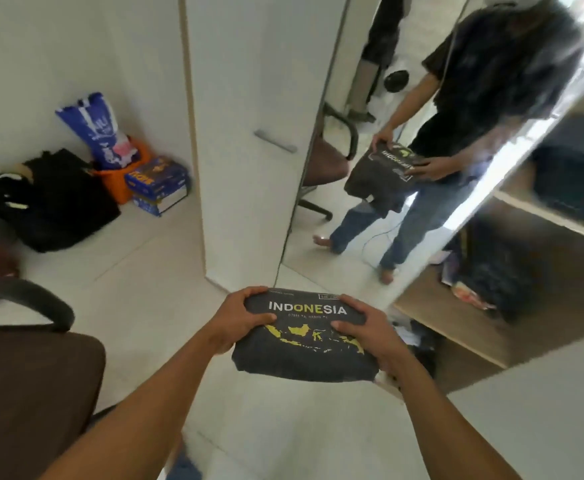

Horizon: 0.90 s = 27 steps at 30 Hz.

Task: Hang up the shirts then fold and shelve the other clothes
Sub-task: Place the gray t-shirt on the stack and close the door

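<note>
Dark cloth printed with a white-and-yellow word and a yellow map makes up the folded shirt. It is held in mid-air above the floor, low in the view and just left of the open wardrobe. The fold is judged done, and shelving is judged to be the step in hand.

For that to go well, the bundle should be held level and pressed from both sides so that the layers are not let slip. Loose cloth is shown in the reflection hanging below the bundle, so it should be tucked under before anything is slid in. The shirt should be set squarely on a bare stretch of shelf or on the dark pile stored there. It should be released only once it is fully borne.

The left hand is closed round the shirt's left edge, thumb laid on the print and fingers curled over the far edge. The right hand grips the right edge in the same way. Neither is spread.

Ahead, the person is shown with the same shirt in a mirror. Further left, a brown chair is seen near, and black bags and blue boxes are set by the wall.
</note>
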{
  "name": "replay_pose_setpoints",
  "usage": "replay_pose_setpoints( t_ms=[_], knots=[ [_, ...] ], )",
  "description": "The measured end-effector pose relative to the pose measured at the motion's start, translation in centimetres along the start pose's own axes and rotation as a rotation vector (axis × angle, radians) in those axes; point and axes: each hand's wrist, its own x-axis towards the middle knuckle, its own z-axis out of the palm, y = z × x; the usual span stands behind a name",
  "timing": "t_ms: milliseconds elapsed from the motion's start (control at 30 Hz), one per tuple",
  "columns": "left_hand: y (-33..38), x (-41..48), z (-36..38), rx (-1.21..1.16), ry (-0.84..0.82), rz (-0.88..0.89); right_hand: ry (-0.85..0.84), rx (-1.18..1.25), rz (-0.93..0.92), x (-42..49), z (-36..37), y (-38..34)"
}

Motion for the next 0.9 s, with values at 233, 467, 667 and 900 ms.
replay_pose_setpoints(
  t_ms=[233, 467, 667, 900],
  knots=[
    [15.2, 1.3, 16.2, 0.176, -0.234, 0.266, 0.334, 0.098, -0.136, -9.6, -17.6, -5.2],
    [28.2, 3.2, 26.8, 0.158, -0.417, 0.349, 0.591, 0.088, -0.237, -14.7, -28.9, -11.7],
    [37.7, 4.6, 32.6, 0.079, -0.64, 0.36, 0.75, -0.016, -0.272, -16.9, -36.9, -17.0],
    [45.1, 7.8, 39.4, 0.075, -0.758, 0.351, 0.836, 0.14, -0.259, -17.3, -44.4, -21.1]
  ],
)
